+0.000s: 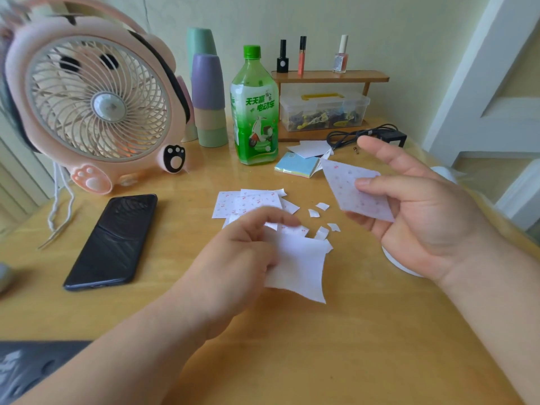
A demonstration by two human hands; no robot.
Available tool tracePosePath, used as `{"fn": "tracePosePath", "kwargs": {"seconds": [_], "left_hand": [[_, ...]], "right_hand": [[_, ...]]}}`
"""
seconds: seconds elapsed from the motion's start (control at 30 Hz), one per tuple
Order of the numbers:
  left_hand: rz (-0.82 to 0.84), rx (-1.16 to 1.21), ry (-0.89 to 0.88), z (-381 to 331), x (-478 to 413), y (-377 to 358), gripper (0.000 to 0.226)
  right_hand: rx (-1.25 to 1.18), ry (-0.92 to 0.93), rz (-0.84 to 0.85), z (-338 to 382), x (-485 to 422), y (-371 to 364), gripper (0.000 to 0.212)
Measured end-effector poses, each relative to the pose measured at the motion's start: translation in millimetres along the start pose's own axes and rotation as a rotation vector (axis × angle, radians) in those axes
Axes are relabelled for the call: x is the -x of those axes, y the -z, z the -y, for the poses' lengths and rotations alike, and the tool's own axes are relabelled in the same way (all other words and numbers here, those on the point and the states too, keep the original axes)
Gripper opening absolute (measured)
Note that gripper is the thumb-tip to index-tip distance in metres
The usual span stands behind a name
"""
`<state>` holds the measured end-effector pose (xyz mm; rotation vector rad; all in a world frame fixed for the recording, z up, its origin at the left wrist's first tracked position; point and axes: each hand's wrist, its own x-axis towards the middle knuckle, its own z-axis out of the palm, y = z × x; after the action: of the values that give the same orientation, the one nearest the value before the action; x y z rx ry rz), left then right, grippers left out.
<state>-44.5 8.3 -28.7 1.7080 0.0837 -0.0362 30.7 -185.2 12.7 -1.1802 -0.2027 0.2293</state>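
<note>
My left hand (248, 244) pinches a white torn sheet of paper (298, 267) just above the wooden table (321, 346). My right hand (415, 206) is raised to the right and holds a cherry-patterned paper piece (344, 182) between thumb and fingers; the index finger points up and away. Flat cherry-patterned sheets (248, 201) lie on the table beyond my left hand, with several small torn scraps (318, 220) scattered between the hands.
A black phone (114, 241) lies at the left. A pink fan (93, 97), stacked cups (209, 97), a green bottle (254, 112), a pad of coloured notes (296, 165), a clear storage box (323, 111) under a wooden shelf and a black cable (359, 135) stand at the back.
</note>
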Motion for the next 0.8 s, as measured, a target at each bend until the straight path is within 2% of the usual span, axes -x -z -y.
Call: {"fn": "tracePosePath", "kwargs": {"seconds": [0.17, 0.3, 0.4, 0.5, 0.6, 0.73, 0.8], "left_hand": [[-0.064, 0.016, 0.032, -0.7, 1.8, -1.7, 0.043], [-0.051, -0.073, 0.008, 1.4, 2.0, -0.9, 0.042], [-0.043, -0.131, -0.013, 1.8, 2.7, 0.6, 0.026], [-0.056, -0.175, 0.025, 0.8, 2.9, 2.3, 0.014], [-0.069, -0.136, 0.073, -0.8, 2.6, 1.8, 0.014], [-0.066, -0.035, 0.132, -5.1, 3.0, -1.9, 0.009], [-0.072, 0.017, 0.128, -3.9, 2.6, -1.7, 0.017]], "right_hand": [[0.09, -0.042, 0.069, -4.9, -1.0, 2.6, 0.053], [0.087, -0.091, 0.119, -5.2, 1.3, 1.3, 0.048], [0.047, -0.171, 0.123, -4.5, 3.9, -1.3, 0.053], [-0.056, -0.251, 0.141, -3.2, 5.3, -4.1, 0.039], [-0.121, -0.312, 0.168, -1.6, 6.1, -4.0, 0.03], [-0.072, -0.39, 0.207, 0.2, 8.0, -1.3, 0.042], [-0.026, -0.4, 0.215, 2.5, 7.6, 0.4, 0.042]]}}
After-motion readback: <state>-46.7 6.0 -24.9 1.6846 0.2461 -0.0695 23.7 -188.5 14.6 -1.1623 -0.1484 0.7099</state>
